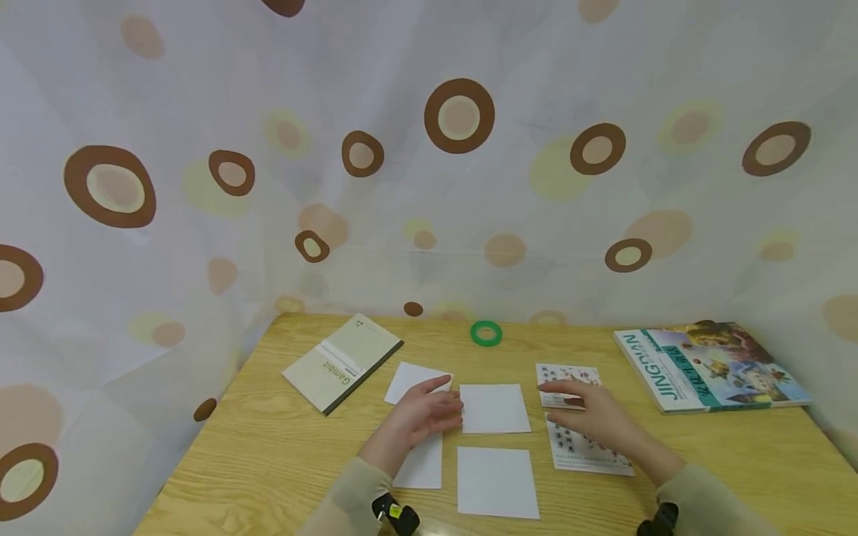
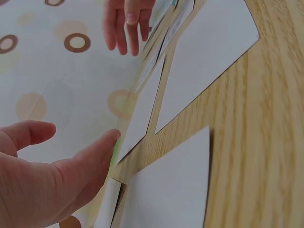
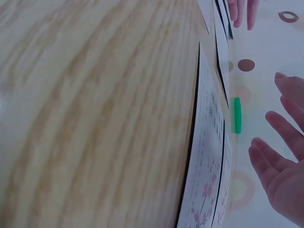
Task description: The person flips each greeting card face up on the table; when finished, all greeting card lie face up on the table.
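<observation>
On the bench (image 1: 241,454), at far left, a cream notebook (image 1: 343,361) with a dark spine lies at a slant. Right of it come two white cards, an upper one (image 1: 404,378) and a lower one (image 1: 424,467), both partly covered by the left hand (image 1: 418,417), which hovers with thumb and fingers spread, holding nothing. In the middle lie two more white cards, one farther back (image 1: 496,409) and one nearer (image 1: 497,484), with a green ring (image 1: 485,333) behind them. Next, the right hand (image 1: 593,418), thumb and fingers apart and gripping nothing, hangs over two printed cards, one behind (image 1: 570,371) and one in front (image 1: 590,458); their small characters seem too blurred to read. At far right lies a colourful book (image 1: 713,366).
</observation>
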Demonstrator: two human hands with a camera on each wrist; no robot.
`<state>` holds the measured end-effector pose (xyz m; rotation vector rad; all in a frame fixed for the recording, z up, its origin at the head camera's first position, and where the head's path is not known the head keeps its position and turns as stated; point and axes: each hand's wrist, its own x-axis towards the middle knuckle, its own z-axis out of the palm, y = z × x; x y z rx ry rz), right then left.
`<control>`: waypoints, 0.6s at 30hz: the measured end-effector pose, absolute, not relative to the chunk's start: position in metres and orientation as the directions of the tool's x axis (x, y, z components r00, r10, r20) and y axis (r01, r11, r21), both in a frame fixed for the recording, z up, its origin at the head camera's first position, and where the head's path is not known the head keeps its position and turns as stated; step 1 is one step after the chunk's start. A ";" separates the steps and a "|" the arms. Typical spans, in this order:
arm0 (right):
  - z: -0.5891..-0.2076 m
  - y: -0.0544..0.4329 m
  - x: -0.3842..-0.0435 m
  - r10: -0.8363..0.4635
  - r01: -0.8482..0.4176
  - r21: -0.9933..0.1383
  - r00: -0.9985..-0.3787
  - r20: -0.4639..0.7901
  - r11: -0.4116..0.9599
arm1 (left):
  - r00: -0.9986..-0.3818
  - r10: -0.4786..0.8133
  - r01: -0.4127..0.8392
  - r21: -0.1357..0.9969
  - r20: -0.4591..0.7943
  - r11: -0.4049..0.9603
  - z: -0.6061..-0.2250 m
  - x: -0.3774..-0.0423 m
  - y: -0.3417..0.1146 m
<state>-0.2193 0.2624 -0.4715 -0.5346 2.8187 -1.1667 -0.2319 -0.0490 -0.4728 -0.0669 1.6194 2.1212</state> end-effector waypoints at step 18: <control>-0.476 0.246 -0.220 -0.627 -0.613 -0.471 -0.764 0.152 0.634 | -0.884 0.331 -0.405 0.895 -0.331 -0.188 -0.474 -0.231 -0.053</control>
